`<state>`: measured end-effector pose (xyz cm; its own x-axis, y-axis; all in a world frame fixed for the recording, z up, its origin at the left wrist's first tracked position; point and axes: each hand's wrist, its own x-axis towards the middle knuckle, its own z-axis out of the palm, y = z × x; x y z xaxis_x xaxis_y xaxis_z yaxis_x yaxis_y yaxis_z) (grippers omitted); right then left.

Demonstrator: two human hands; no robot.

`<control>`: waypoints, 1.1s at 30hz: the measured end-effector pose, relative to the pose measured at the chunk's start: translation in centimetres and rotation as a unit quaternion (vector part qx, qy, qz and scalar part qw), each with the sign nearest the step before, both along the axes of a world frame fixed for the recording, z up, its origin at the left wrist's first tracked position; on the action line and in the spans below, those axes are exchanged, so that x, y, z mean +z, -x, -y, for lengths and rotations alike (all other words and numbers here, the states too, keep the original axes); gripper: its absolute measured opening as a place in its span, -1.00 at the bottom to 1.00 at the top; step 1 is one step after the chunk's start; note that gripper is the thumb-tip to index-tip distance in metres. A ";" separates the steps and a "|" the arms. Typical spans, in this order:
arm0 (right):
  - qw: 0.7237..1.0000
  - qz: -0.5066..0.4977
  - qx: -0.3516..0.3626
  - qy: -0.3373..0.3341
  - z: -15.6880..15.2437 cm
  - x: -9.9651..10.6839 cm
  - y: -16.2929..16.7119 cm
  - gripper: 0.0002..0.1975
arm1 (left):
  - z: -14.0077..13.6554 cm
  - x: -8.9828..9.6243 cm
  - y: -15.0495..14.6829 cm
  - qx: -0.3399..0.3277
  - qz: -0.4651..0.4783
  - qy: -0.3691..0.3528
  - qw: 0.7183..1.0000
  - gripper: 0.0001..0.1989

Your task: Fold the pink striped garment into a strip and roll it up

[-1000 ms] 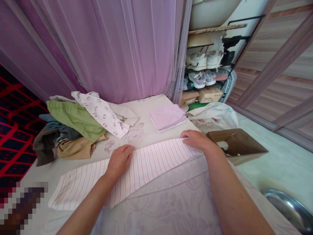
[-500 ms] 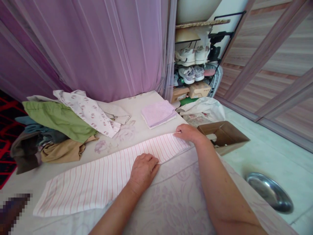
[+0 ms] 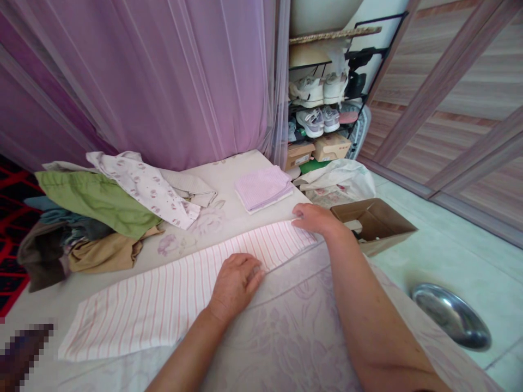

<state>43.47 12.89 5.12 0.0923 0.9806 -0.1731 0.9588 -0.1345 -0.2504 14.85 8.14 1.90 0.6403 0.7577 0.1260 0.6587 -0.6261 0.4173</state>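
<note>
Nearer the right hand [image 3: 314, 218] than a second ago, the left hand [image 3: 235, 283] rests half-curled, striped cloth [image 3: 151, 294] beneath its fingers, probably to flatten it; right fingers, loosely bent, meet its end. Whether either grips cannot be told.

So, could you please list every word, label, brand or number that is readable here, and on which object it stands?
No readable text.
Left cardboard box under the shoes: pale label, too small to read.
Right cardboard box: small marks, too small to read.
White plastic bag: reddish pattern, too blurred to tell.
Striped cloth: no lettering visible.
</note>
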 end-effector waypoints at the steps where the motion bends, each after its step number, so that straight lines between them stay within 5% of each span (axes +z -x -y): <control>1: 1.000 -0.002 0.002 -0.020 0.0 0.2 0.2 -0.68 | -0.6 0.0 0.9 0.009 -0.012 -0.011 1.000 -0.66; 5: 0.993 -0.022 0.079 -0.086 -0.4 0.4 3.3 -0.66 | -2.8 -0.7 5.6 0.053 -0.150 -0.039 0.986 -0.48; 10: 0.968 -0.029 0.239 -0.069 -0.4 -2.2 9.7 -0.51 | -3.2 -2.1 9.2 0.079 -0.210 -0.046 0.974 -0.44; 15: 0.969 0.004 0.235 -0.069 -0.1 -4.9 11.2 -0.42 | -2.7 -2.7 9.0 0.081 -0.173 -0.069 0.979 -0.43; 27: 0.965 0.026 0.249 -0.081 3.9 -4.5 15.9 -0.47 | -2.4 -2.1 8.3 0.090 -0.150 -0.021 0.984 -0.32; 33: 0.966 0.060 0.242 -0.065 3.8 -5.5 16.2 -0.46 | -1.3 -1.4 14.2 0.160 -0.165 0.007 0.973 -0.33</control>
<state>27.29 9.09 -0.37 -0.3712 0.9265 -0.0616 0.9244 0.3625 -0.1182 0.67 9.43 0.47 0.3744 0.9254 -0.0583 0.9188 -0.3618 0.1576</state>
